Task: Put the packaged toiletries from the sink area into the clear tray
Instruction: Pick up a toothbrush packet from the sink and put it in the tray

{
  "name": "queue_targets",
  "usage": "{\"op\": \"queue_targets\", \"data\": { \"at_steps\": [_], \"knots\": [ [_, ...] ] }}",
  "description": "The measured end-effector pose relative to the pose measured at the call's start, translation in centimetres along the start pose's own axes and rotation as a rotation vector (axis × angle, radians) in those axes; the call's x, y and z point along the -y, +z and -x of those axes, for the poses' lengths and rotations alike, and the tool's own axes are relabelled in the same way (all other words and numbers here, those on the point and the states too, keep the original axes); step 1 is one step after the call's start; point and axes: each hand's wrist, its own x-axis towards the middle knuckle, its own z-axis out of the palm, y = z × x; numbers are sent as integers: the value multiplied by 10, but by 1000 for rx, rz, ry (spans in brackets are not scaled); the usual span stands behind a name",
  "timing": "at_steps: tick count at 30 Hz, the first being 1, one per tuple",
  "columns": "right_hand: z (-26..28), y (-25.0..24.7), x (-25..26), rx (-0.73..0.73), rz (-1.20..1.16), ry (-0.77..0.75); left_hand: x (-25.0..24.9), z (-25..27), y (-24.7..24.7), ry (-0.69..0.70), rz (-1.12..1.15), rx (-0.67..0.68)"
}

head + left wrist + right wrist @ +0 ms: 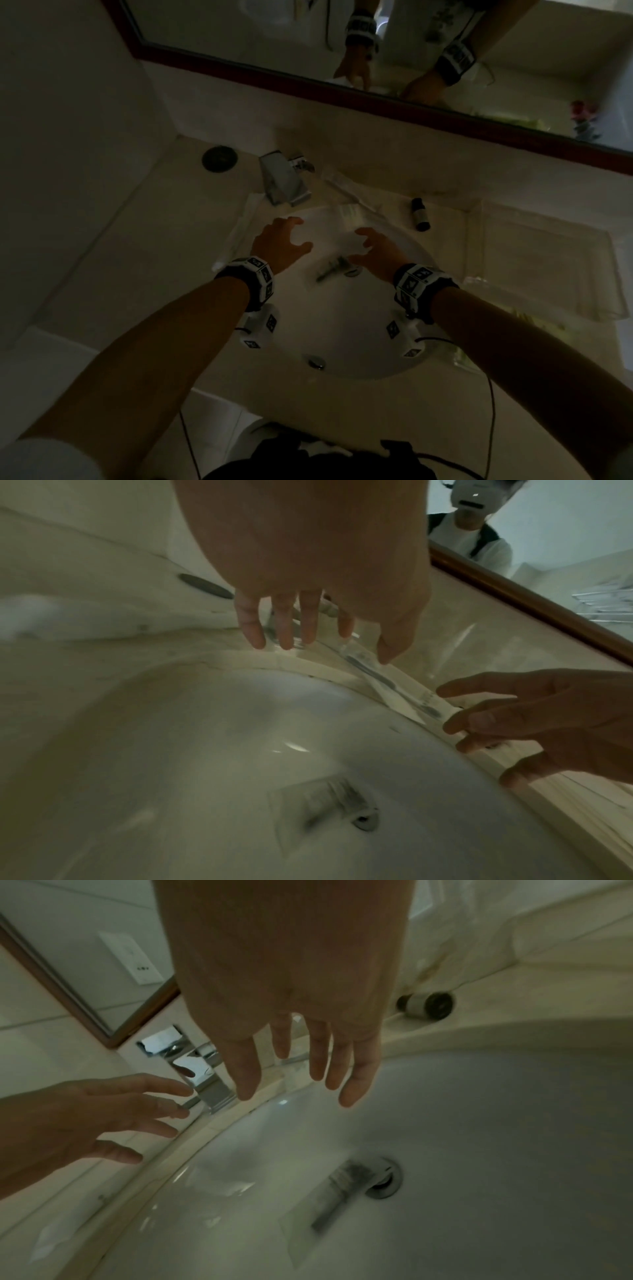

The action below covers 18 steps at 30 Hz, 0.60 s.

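Note:
Both hands hover over the white sink [346,346] with spread fingers, holding nothing. My left hand [286,238] is over the basin's left side; its fingers [286,631] point at the back rim. My right hand [368,245] hangs over the right side, fingers [316,1066] straight. A clear-wrapped packet [334,269] with a dark item lies in the basin by the drain, between the hands, also seen as the packet [325,799] and the packet [329,1204]. A wrapped toothbrush [349,207] lies across the back rim, toothbrush [387,680]. The clear tray [541,260] sits on the counter to the right.
A chrome faucet [284,181] stands at the back rim, left of centre. A small dark bottle [419,214] lies on its side between sink and tray. A long pale packet [238,234] lies along the sink's left rim. The framed mirror [342,92] runs behind the counter.

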Motion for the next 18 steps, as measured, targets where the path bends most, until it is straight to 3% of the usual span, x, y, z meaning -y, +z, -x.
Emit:
{"op": "queue_targets", "data": {
  "at_steps": [9,18],
  "knots": [
    [-29,42,45,87,-30,-16,62,-9,-26,-220,-129,-110],
    [-42,56,62,107,0,-34,83,-15,-34,-339,-165,-133]
  ]
}}
